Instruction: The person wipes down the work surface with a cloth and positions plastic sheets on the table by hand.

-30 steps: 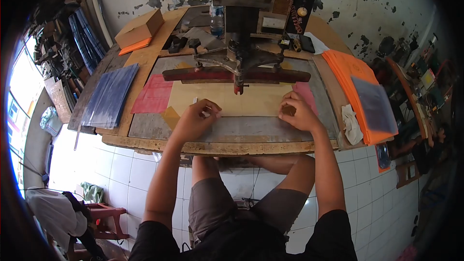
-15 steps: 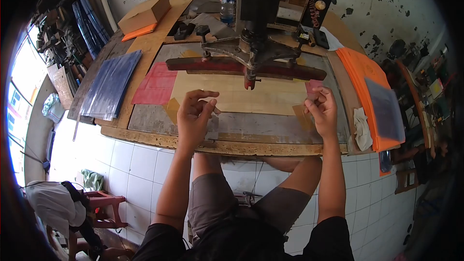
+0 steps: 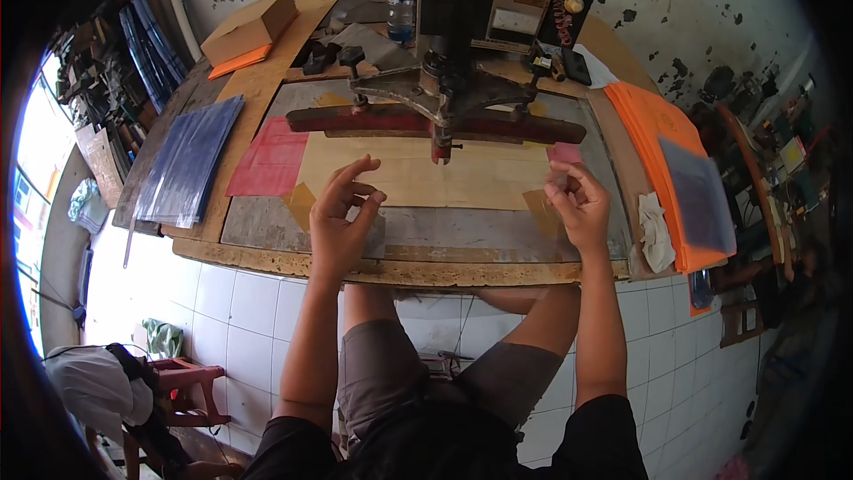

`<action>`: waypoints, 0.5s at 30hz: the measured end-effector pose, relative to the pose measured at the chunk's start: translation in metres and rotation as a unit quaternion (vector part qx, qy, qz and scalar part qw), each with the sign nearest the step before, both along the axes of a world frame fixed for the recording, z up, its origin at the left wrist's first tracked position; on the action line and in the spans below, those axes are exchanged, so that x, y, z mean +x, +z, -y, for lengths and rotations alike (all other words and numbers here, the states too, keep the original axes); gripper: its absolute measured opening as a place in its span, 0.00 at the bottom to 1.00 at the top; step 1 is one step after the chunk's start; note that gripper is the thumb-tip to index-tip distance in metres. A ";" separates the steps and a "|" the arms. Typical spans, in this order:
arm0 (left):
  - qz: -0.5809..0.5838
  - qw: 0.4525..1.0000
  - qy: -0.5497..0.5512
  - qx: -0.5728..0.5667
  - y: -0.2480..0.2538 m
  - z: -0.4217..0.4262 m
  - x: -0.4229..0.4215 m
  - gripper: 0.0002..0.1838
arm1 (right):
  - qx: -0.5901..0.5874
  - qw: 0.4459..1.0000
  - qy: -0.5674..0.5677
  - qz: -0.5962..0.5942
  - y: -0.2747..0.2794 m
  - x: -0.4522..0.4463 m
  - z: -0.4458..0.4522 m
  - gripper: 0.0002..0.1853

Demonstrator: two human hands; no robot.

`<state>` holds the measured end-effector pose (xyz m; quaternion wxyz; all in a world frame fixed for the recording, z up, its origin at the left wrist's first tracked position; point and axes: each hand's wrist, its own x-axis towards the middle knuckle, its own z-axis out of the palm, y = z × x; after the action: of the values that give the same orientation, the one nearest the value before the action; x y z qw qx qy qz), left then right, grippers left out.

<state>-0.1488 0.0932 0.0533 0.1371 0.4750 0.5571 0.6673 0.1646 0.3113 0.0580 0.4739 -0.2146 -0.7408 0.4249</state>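
Note:
My left hand [image 3: 338,218] is raised over the front left of the work surface, its index finger and thumb apart, with nothing visible between them. Near the front right, my right hand [image 3: 582,204] has its fingers curled towards the thumb; what they hold, if anything, is too small or clear to make out. Between and beyond both hands lies a flat cream sheet [image 3: 426,173]. A red sheet [image 3: 269,160] shows at its left end and a pink piece [image 3: 564,153] at its right. Above the sheet is the metal press bar [image 3: 515,124].
Blue plastic sheets [image 3: 191,160] lie at the left, near a cardboard box [image 3: 249,27]. Orange sheets [image 3: 644,120] are stacked at the right beside a white cloth [image 3: 656,231]. A bottle [image 3: 401,13] stands behind the press. Another person [image 3: 98,391] is at the lower left.
Both hands have lifted and drawn back from the cream sheet's front edge. My left hand's fingers have spread. The camera view has also shifted slightly.

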 end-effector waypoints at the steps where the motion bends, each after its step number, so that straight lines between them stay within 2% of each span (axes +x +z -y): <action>1: 0.004 1.000 0.002 -0.002 -0.001 0.000 0.000 0.29 | -0.005 1.000 -0.005 -0.014 0.000 -0.001 0.001 0.20; 6: 0.020 1.000 0.011 0.006 -0.003 -0.001 0.001 0.32 | 0.006 0.999 -0.001 -0.049 0.003 -0.002 0.002 0.30; 15: 0.027 0.999 0.025 0.011 -0.004 -0.002 0.002 0.38 | 0.007 0.998 -0.045 -0.042 -0.001 -0.001 0.000 0.25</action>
<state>-0.1468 0.0950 0.0493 0.1304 0.4437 0.5579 0.6891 0.1639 0.3108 0.0570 0.5247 -0.2266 -0.7126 0.4068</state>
